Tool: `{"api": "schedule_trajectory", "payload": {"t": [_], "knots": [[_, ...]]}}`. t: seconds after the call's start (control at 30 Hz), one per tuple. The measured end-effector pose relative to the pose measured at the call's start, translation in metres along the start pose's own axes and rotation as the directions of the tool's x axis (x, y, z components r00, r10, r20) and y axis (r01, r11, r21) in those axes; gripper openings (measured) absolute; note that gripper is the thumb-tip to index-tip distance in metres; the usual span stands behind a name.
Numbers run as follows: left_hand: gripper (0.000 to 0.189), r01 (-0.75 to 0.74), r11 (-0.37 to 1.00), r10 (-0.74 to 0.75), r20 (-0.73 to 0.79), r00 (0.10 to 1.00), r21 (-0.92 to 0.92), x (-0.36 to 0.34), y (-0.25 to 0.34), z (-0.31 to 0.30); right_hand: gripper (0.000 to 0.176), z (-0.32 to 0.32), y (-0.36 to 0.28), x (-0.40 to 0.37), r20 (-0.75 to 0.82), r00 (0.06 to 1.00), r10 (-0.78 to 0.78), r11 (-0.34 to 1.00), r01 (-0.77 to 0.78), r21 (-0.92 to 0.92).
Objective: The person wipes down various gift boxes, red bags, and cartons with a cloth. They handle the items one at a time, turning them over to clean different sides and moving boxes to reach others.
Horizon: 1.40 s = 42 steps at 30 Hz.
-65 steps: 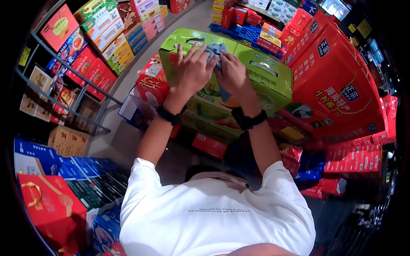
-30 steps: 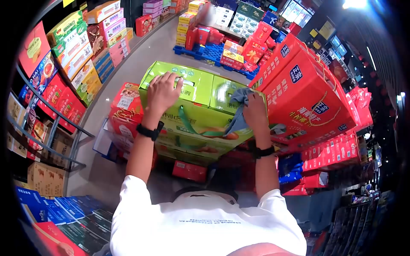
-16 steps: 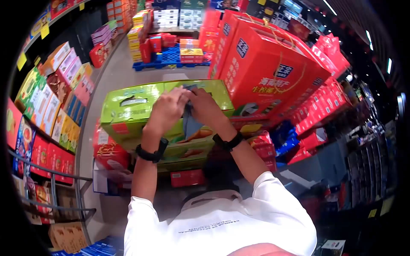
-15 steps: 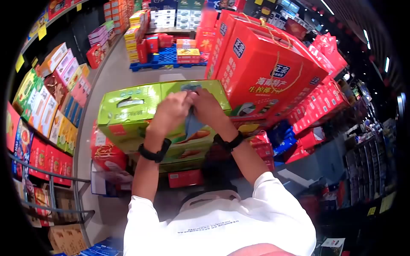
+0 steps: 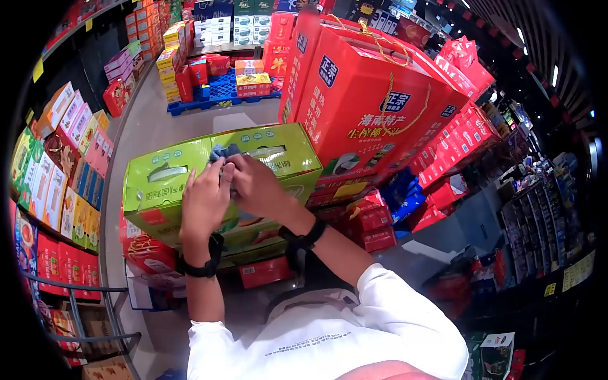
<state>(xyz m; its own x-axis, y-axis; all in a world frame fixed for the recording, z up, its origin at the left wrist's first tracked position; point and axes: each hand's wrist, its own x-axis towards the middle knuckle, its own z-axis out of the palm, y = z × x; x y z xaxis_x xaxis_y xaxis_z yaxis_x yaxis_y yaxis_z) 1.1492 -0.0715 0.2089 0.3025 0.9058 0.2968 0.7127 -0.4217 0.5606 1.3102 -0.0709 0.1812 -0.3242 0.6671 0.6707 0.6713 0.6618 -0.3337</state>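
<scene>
Two green boxes point(image 5: 144, 196) stand side by side on a stack, with cut-out handles in their tops. A blue-grey cloth point(image 5: 225, 151) is bunched at the near middle of the box tops. My left hand point(image 5: 208, 193) has its fingers pressed round the left side of the cloth. From the right, my right hand point(image 5: 252, 183) is closed on the same cloth, and the two hands touch. Part of the cloth is hidden behind my fingers.
Large red gift bags point(image 5: 373, 107) with gold cord handles stand directly right of the green boxes. Shelves of colourful cartons point(image 5: 57, 190) line the left, beside a metal rail point(image 5: 82, 287). A blue pallet point(image 5: 221, 88) holding boxes lies beyond.
Both hands and the cloth have moved left across the green boxes. The view has shifted, and the second handle opening now shows right of my hands.
</scene>
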Motion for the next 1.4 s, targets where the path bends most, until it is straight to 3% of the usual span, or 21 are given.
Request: {"api": "schedule_trajectory", "payload": {"t": [0.07,0.1,0.17,0.2,0.27,0.37,0.4,0.5,0.6,0.7,0.73,0.8,0.87,0.93,1.0,1.1,1.13,1.23,1.33,1.37,1.4], "knots": [[0.066,-0.058,0.995,0.059,0.001,0.998,0.083,0.007,-0.004,0.014,0.043,-0.019,0.014,-0.004,0.156,0.983,0.101,0.969,-0.061,-0.239],[0.066,-0.060,0.994,0.059,0.008,0.998,0.092,0.011,-0.001,0.023,0.035,-0.015,0.038,-0.014,0.109,0.990,0.086,0.930,-0.041,-0.365],[0.065,-0.237,0.968,0.230,0.082,0.970,0.080,0.022,0.003,0.046,0.034,-0.040,0.040,-0.021,0.075,0.975,0.209,0.818,-0.133,-0.560],[0.061,-0.415,0.889,0.415,0.044,0.909,0.196,0.026,-0.005,0.070,0.034,-0.048,0.040,-0.021,0.076,0.954,0.291,0.796,-0.197,-0.572],[0.056,-0.385,0.909,0.402,-0.089,0.912,0.158,0.029,0.024,0.082,0.033,-0.055,0.041,-0.029,0.025,0.939,0.344,0.728,-0.250,-0.638],[0.053,-0.392,0.908,0.416,-0.216,0.883,0.147,0.029,0.036,0.084,0.031,-0.063,0.034,-0.029,0.036,0.899,0.437,0.703,-0.316,-0.637],[0.052,-0.374,0.924,0.381,-0.139,0.914,0.077,0.027,0.035,0.077,0.029,-0.062,0.031,-0.029,0.023,0.895,0.446,0.703,-0.334,-0.628],[0.055,-0.360,0.928,0.369,-0.121,0.921,0.095,0.023,0.027,0.060,0.028,-0.058,0.023,-0.025,0.066,0.904,0.423,0.735,-0.300,-0.608],[0.058,-0.337,0.932,0.342,-0.009,0.940,0.134,0.016,0.016,0.038,0.033,-0.046,0.007,-0.017,0.066,0.955,0.290,0.839,-0.221,-0.498],[0.062,-0.221,0.963,0.215,0.055,0.975,0.157,0.005,0.011,0.004,0.035,-0.024,-0.006,-0.005,0.092,0.968,0.232,0.907,-0.181,-0.380],[0.062,-0.199,0.966,0.192,0.062,0.980,0.167,0.000,0.005,0.001,0.035,-0.016,-0.011,-0.001,0.105,0.967,0.231,0.916,-0.179,-0.359],[0.058,-0.244,0.969,0.248,-0.079,0.966,0.047,-0.006,-0.008,-0.005,0.040,0.002,-0.022,0.006,0.025,0.999,0.024,0.973,-0.018,-0.232],[0.061,-0.221,0.975,0.220,-0.037,0.975,-0.020,-0.006,-0.014,-0.007,0.042,0.006,-0.026,0.009,0.004,1.000,-0.028,0.986,0.028,-0.164],[0.064,-0.229,0.973,0.228,-0.035,0.973,-0.025,-0.003,-0.014,0.006,0.042,-0.001,-0.017,0.008,0.094,0.994,0.051,0.984,-0.034,-0.175],[0.066,-0.240,0.971,0.239,-0.038,0.970,-0.009,0.005,-0.007,0.022,0.041,-0.016,0.001,0.006,0.078,0.995,0.056,0.970,-0.036,-0.239],[0.062,-0.336,0.940,0.341,-0.109,0.934,0.060,0.023,-0.006,0.054,0.037,-0.037,0.037,0.001,0.142,0.982,0.126,0.849,-0.033,-0.527],[0.059,-0.360,0.922,0.376,-0.113,0.920,0.140,0.024,-0.003,0.056,0.037,-0.043,0.045,0.001,0.143,0.982,0.127,0.848,-0.032,-0.530],[0.049,-0.424,0.903,0.431,-0.177,0.885,0.077,0.030,0.007,0.066,0.039,-0.056,0.049,-0.001,0.174,0.932,0.319,0.810,-0.172,-0.561],[0.047,-0.415,0.899,0.428,-0.079,0.901,0.136,0.025,0.013,0.057,0.037,-0.052,0.046,-0.025,0.096,0.950,0.298,0.781,-0.185,-0.596],[0.046,-0.424,0.898,0.439,-0.226,0.869,0.114,0.019,0.013,0.057,0.036,-0.057,0.030,-0.027,0.115,0.938,0.327,0.786,-0.202,-0.584],[0.046,-0.419,0.899,0.437,-0.232,0.869,0.124,0.017,0.011,0.054,0.036,-0.061,0.015,-0.026,0.116,0.942,0.316,0.792,-0.194,-0.579]]}}
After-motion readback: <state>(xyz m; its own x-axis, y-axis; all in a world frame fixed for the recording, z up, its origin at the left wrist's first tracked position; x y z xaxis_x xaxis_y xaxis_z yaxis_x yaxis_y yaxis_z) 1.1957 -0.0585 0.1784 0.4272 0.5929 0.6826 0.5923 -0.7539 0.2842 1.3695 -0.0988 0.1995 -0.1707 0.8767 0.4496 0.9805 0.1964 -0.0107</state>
